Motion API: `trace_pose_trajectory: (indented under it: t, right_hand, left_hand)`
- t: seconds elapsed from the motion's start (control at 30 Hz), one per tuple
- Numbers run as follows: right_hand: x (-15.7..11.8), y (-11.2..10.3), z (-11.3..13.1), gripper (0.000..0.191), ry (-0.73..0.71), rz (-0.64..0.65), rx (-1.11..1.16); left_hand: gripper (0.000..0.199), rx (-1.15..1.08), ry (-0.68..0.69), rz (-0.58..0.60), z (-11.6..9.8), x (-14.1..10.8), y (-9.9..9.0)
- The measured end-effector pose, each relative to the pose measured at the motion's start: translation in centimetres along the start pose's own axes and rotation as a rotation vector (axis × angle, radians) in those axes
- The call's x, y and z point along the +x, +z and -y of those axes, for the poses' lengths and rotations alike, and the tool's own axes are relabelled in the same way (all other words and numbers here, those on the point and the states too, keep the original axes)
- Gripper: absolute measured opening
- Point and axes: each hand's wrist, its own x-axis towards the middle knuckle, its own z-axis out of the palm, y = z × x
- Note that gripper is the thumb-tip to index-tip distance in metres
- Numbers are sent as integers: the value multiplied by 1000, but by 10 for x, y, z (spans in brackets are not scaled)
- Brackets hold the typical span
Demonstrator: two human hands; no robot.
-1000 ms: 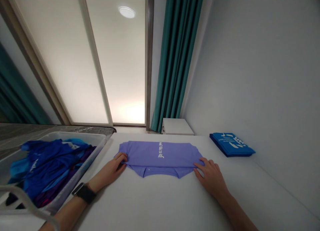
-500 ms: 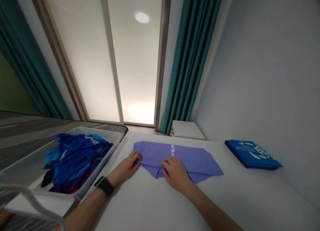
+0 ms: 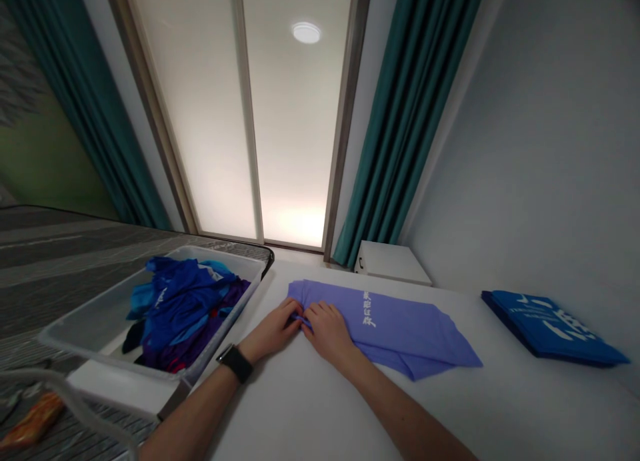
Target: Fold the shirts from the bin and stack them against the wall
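Note:
A lavender T-shirt (image 3: pixel 410 328) with white lettering lies folded lengthwise on the white table (image 3: pixel 320 418). My left hand (image 3: pixel 277 328), with a black watch on the wrist, is closed on the near left corner of the shirt. Right beside it, my right hand (image 3: pixel 327 331) pinches the same edge between thumb and fingers, the fingers curled over the cloth. The two thumbs almost meet, and a small bunched bit of fabric shows between them. Toward the right, the shirt lies flat with an uneven lower layer sticking out at the near edge.
On the left, a translucent plastic bin (image 3: pixel 70 338) holds crumpled blue and purple clothes (image 3: pixel 187 308). Folded blue garments (image 3: pixel 555 328) are stacked at the table's right, near the wall. Beyond the table stands a white cabinet (image 3: pixel 393 262). A pale curved bar (image 3: pixel 80 408) crosses the lower left.
My right hand has moved left along the shirt's near edge, from its middle to beside my left hand. More white lettering shows. The view has shifted, moving the scene rightward.

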Motion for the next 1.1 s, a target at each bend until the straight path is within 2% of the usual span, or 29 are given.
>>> trace_pose_trajectory:
  t: [0.27,0.4,0.57,0.67,0.77,0.83,1.0,1.1]
  right_hand:
    - [-22,-2,-5,6,-12,-2,-6]
    - [-26,-6,-4,13,0,3,-23]
    - [-9,-17,-6,9,50,-7,51]
    - [4,-30,-20,12,140,-62,169]
    - [18,-43,-38,14,228,-60,253]
    - [26,-48,-49,13,252,-66,289]
    - [37,-49,-64,14,289,-150,378]
    - [36,-49,-67,15,316,-179,402]
  left_hand:
    - [24,-31,61,104,-31,-11,-13]
    - [25,-42,81,111,-40,-15,-13]
    - [31,-106,30,-112,-29,-14,-12]
    - [28,-169,-93,-278,-19,-14,-11]
    - [22,-99,-216,-408,-8,-10,-6]
    - [20,-22,-247,-374,-1,-6,-1]
    - [19,195,-292,-164,12,18,4]
    - [21,288,-393,-156,17,41,4]
